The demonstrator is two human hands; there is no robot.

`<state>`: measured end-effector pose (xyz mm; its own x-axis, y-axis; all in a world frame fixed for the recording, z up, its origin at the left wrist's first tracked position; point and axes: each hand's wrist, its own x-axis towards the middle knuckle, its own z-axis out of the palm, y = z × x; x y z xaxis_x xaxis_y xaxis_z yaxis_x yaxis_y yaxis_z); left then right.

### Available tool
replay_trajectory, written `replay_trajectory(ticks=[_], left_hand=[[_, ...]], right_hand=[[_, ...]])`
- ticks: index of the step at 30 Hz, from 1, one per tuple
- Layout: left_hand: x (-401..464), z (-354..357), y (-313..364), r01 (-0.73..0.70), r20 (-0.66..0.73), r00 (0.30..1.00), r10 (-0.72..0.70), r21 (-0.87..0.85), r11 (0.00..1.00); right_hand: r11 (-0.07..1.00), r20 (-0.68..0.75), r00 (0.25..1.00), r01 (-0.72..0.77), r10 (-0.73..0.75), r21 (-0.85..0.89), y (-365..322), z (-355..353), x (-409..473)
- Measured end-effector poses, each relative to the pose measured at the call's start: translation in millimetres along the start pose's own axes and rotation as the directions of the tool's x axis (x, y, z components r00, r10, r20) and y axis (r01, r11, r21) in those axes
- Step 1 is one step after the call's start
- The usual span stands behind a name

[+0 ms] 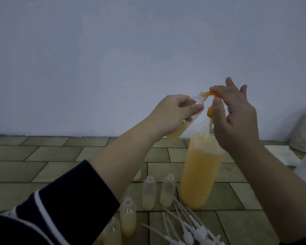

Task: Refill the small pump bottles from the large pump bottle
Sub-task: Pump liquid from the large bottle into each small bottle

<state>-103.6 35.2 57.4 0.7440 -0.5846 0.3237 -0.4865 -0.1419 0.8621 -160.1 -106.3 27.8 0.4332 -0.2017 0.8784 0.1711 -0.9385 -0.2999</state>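
A large clear bottle (200, 174) of orange liquid stands on the tiled floor, topped by an orange pump (212, 94). My right hand (237, 119) rests on the pump head, index finger along its top and thumb beside the pump stem. My left hand (171, 115) grips a small clear bottle (180, 128), tilted with its open mouth against the pump's spout; pale orange liquid sits in its lower end. Several more small open bottles, such as one (149, 193) and another (168, 190), stand near the large bottle, partly filled.
A pile of white pump tops with long tubes (187, 227) lies on the floor in front. White paper or cloth (286, 156) and a pale sack (304, 131) sit at the right by the blue-grey wall.
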Motion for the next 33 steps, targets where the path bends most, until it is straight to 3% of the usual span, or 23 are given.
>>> replay_trajectory(ticks=[7, 13, 21, 28, 33], left_hand=[[1, 2, -5, -0.009, 0.001, 1.000, 0.009, 0.024, 1.000], [-1, -1, -5, 0.030, -0.005, 1.000, -0.030, 0.023, 0.999], [0, 0, -4, 0.010, 0.004, 1.000, -0.010, 0.029, 1.000], [-1, -3, -7, 0.028, -0.005, 1.000, -0.028, 0.007, 1.000], [2, -3, -2, -0.001, -0.009, 1.000, 0.001, 0.012, 1.000]], right_hand=[[0.998, -0.080, 0.996, -0.029, 0.033, 0.049, 2, 14, -7], [0.999, -0.027, 0.999, -0.018, 0.019, 0.051, -1, 11, -4], [0.999, -0.112, 0.994, -0.006, 0.010, 0.040, 2, 18, -9], [0.999, -0.038, 0.999, 0.012, -0.010, 0.031, 0, 15, -5], [0.999, -0.089, 0.996, 0.016, -0.012, 0.038, -2, 11, 1]])
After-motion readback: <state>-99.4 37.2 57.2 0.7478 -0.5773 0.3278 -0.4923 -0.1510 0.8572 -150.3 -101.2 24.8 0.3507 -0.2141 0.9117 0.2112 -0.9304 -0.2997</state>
